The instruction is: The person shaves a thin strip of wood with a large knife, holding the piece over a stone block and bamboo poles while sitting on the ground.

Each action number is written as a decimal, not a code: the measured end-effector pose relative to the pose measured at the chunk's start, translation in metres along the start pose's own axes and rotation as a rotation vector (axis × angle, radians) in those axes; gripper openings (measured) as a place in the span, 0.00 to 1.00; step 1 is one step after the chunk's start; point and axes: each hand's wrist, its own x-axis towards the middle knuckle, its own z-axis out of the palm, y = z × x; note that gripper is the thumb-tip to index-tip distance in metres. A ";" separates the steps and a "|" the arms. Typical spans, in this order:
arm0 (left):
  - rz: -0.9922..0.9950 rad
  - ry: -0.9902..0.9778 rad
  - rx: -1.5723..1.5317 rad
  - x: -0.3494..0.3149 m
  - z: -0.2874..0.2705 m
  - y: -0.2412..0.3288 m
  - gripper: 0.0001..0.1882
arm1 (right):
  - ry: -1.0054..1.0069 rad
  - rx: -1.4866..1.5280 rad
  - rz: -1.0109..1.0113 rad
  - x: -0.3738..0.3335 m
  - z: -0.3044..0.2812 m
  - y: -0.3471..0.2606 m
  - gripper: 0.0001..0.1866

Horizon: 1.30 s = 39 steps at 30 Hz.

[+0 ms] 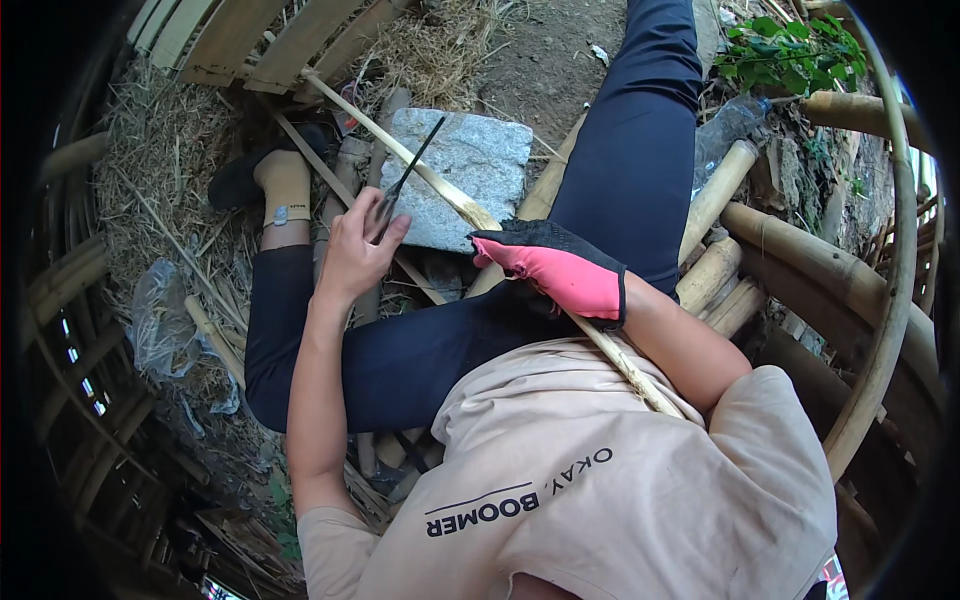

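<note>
My left hand [365,245], bare, is closed around a knife with a narrow dark blade [418,157] that points up and to the right. Its handle is mostly hidden in my fingers and partly blurred. My right hand [560,272] wears a pink and black glove and grips a long pale bamboo strip [400,150]. The strip slants from the upper left, passes under the glove and runs on against my shirt [630,470]. Just beyond the glove its surface looks rough and shaved. The knife blade is close to the strip; I cannot tell whether they touch.
A flat grey stone slab [460,165] lies between my legs, below the strip. Thick bamboo poles [800,245] stand to the right, with a clear plastic bottle [728,132] and green leaves [790,55] beyond. Dry straw [150,190] and a plastic bag [163,320] lie left.
</note>
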 end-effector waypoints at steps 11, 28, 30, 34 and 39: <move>-0.463 -0.245 -0.607 -0.013 0.009 0.007 0.11 | -0.079 -0.030 -0.035 -0.005 -0.005 -0.005 0.40; -0.220 -0.192 -0.038 -0.006 0.033 0.014 0.20 | -0.043 -0.031 -0.086 -0.002 -0.003 -0.004 0.37; -0.188 -0.194 0.054 -0.001 0.032 0.020 0.21 | 0.005 -0.062 -0.130 0.002 -0.003 0.001 0.33; -0.048 -0.026 0.277 -0.003 0.033 0.020 0.19 | 0.050 -0.186 -0.097 0.005 -0.004 0.002 0.31; -0.080 0.137 0.354 0.005 0.032 0.016 0.13 | 0.154 -0.337 -0.320 0.009 -0.003 0.009 0.32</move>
